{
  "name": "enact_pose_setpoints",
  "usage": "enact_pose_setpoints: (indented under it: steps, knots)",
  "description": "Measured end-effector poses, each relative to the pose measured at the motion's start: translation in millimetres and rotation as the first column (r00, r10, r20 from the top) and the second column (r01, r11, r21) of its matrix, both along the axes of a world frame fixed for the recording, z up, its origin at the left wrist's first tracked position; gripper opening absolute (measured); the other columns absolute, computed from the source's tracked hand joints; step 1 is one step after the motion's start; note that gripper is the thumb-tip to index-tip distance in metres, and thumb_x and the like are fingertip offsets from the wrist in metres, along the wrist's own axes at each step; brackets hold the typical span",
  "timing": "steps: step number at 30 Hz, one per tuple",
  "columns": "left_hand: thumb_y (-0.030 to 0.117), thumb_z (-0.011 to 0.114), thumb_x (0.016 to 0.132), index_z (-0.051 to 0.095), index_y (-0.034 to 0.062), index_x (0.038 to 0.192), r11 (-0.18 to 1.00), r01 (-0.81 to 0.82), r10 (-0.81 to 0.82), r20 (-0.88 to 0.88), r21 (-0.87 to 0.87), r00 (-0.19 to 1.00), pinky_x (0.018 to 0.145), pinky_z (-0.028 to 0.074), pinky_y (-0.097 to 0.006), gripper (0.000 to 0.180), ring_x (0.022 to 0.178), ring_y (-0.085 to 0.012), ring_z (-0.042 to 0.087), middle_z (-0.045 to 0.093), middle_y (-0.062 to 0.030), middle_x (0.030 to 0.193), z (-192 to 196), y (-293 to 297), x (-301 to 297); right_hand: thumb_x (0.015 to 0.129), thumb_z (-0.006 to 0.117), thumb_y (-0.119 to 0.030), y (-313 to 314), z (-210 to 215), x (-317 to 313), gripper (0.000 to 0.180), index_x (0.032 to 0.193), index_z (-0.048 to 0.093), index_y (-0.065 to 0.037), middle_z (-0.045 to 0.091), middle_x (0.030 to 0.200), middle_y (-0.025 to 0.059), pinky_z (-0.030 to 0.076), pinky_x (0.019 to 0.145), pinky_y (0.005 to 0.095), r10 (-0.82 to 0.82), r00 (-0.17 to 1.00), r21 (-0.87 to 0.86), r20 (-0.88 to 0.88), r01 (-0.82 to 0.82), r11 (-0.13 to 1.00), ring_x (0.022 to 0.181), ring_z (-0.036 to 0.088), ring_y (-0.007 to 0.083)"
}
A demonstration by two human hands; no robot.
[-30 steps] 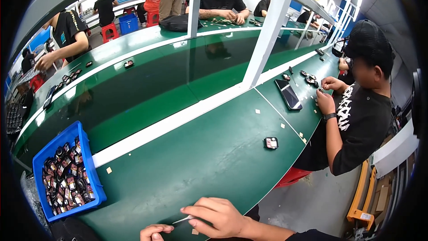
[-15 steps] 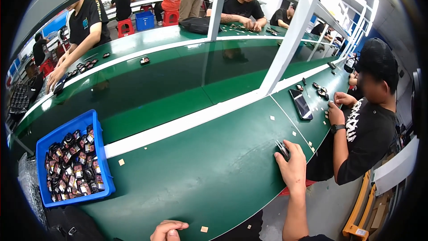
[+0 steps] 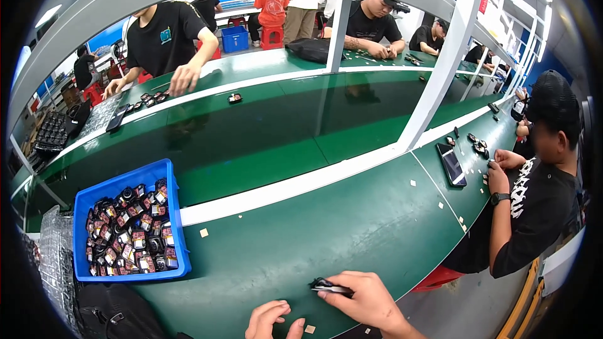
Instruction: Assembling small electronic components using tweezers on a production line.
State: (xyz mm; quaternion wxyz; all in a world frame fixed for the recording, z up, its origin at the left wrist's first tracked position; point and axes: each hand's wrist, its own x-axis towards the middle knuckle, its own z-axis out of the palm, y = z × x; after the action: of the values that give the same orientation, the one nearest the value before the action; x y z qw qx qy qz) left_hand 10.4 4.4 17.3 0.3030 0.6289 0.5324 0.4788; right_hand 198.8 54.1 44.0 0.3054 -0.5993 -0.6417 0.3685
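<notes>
My right hand (image 3: 361, 301) is closed around a pair of metal tweezers (image 3: 334, 289), low over the near part of the green table. A small dark piece (image 3: 318, 284) shows at the tips; its kind is unclear. To the left, at the lower edge, is my left hand (image 3: 267, 321). Its fingers are loosely bent and its thumb stands apart, with nothing seen between them. Beside that thumb lies a small pale square piece (image 3: 309, 329).
A blue bin (image 3: 183, 254) full of small black devices stands at left, beside a black bag (image 3: 116, 307). Small pale squares, such as one square (image 3: 204, 233), dot the green table (image 3: 326, 226). A co-worker (image 3: 540, 213) sits at right near a phone (image 3: 451, 164). A white post (image 3: 440, 63) rises ahead.
My right hand has moved left and nearer with the tweezers, close to my left hand. The whole view has shifted. Across the table, a person's hand has lifted from the work surface.
</notes>
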Motion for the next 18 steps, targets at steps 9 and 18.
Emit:
enact_pose_setpoints:
  steps: [9,18]
  knots:
    - [0.000,0.078,0.076,0.063,0.0030,0.116,0.974,0.063,-0.021,-0.191,0.216,0.981,0.087,0.054,-0.043,0.043,0.103,-0.0385,0.065,0.063,-0.0197,0.120,-5.0,5.5,3.7,0.090,0.067,-0.007,-10.5,-5.2,-19.1,0.014,0.099,0.067,0.004,0.063,0.080,0.0119,0.052,0.057,0.0300,0.192,0.951,0.018,-0.244,-0.193,0.981,0.066,0.068,0.0174]
    - [-0.004,0.074,0.077,0.066,0.0019,0.110,0.983,0.099,-0.064,-0.214,0.157,0.975,0.084,0.054,-0.042,0.034,0.098,-0.0372,0.065,0.065,-0.0181,0.113,2.2,6.2,7.4,0.089,0.066,-0.003,-11.4,-6.0,-12.6,0.011,0.097,0.065,0.005,0.065,0.077,0.0103,0.052,0.059,0.0287,0.209,0.905,-0.058,-0.370,-0.247,0.967,0.070,0.066,0.0126]
